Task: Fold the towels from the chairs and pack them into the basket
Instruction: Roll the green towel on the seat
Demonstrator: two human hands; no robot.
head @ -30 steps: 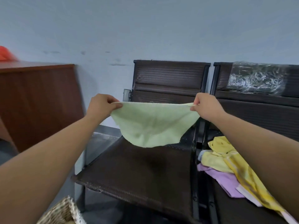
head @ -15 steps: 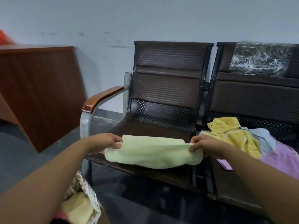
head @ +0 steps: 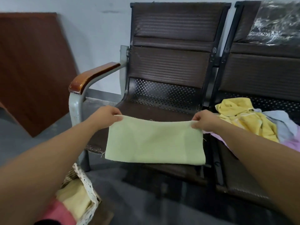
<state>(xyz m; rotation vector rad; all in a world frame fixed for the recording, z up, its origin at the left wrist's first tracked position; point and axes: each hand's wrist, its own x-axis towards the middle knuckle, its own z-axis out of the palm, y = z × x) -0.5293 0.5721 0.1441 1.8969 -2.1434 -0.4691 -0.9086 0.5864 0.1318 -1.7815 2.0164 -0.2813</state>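
A pale green towel (head: 154, 142), folded into a rectangle, lies over the front of the left chair's seat (head: 155, 111). My left hand (head: 105, 116) pinches its far left corner and my right hand (head: 203, 120) pinches its far right corner. On the right chair lies a heap of unfolded towels: yellow (head: 243, 117), light blue (head: 279, 120) and lilac (head: 292, 142). At the lower left a wicker basket (head: 87, 184) with a lace lining holds folded pale yellow (head: 76, 197) and pink (head: 60, 213) towels, partly hidden by my left arm.
The left chair has a wooden armrest (head: 90, 77) on a grey metal frame, between me and the basket. Crinkled plastic wrap (head: 276, 23) covers the right chair's backrest. A brown wooden cabinet (head: 32, 67) stands against the wall at the left. The floor is grey.
The green towel went from hanging in the air to being folded over and laid flat on the left seat's front. Both hands came down and kept their hold on its corners.
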